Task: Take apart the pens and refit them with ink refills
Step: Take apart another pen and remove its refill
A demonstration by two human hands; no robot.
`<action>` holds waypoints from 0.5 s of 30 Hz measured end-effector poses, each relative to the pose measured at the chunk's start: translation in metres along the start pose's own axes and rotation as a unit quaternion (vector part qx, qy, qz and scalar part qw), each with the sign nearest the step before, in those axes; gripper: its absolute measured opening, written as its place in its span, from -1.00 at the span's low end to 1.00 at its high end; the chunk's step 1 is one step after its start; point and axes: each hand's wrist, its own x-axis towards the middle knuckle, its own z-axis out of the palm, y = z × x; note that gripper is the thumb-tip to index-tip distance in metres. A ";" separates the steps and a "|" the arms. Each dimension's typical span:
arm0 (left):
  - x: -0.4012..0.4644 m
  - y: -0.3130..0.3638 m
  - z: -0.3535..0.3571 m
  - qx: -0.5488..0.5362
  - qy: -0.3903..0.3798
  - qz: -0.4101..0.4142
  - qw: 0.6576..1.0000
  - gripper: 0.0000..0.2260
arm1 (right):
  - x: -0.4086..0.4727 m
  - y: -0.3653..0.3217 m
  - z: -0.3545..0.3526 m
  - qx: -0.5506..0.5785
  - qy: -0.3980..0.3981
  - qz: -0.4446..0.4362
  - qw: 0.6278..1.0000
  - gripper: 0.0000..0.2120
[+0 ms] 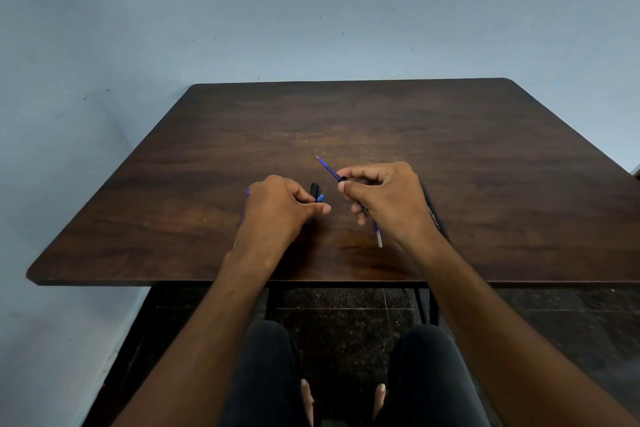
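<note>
- refill (328, 168): a thin blue ink tube, metal tip pointing up and away to the left, sticking out of the right hand's fingers above the table.
- right hand (384, 199): fingers curled, thumb and forefinger pinching the refill at a small dark collar; a dark barrel seems to run back through the palm, though most of it is hidden. judged purpose: the hold keeps the tube aligned with the barrel while it is seated or drawn.
- tube end (379, 237): a pale clear-and-blue length shows below the right hand; whether it is the same refill's tail or a spare cannot be told.
- left hand (284, 208): fingers curled, pinching a small black part with a blue end, the cap piece (317, 193), held close to the refill tip, apart from it. likely kept ready for refitting.
- blue strip (246, 204): a thin blue line at the left hand's outer edge, probably another refill; unclear whether held or lying.
- pen (434, 215): a dark pen lies on the table, partly under the right wrist.
- table (381, 114): dark wood, set against a pale blue wall.
- stage, as judged: one pen apart, refill in hand.
</note>
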 end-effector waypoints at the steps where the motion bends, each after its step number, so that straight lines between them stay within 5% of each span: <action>1: 0.000 0.000 0.002 0.009 -0.004 0.001 1.000 -0.80 | 0.000 0.000 -0.001 0.001 0.003 0.000 1.000 -0.88; 15: -0.007 -0.003 0.011 0.064 -0.008 -0.014 0.998 -0.65 | -0.005 0.004 -0.001 -0.004 0.000 -0.002 1.000 -0.85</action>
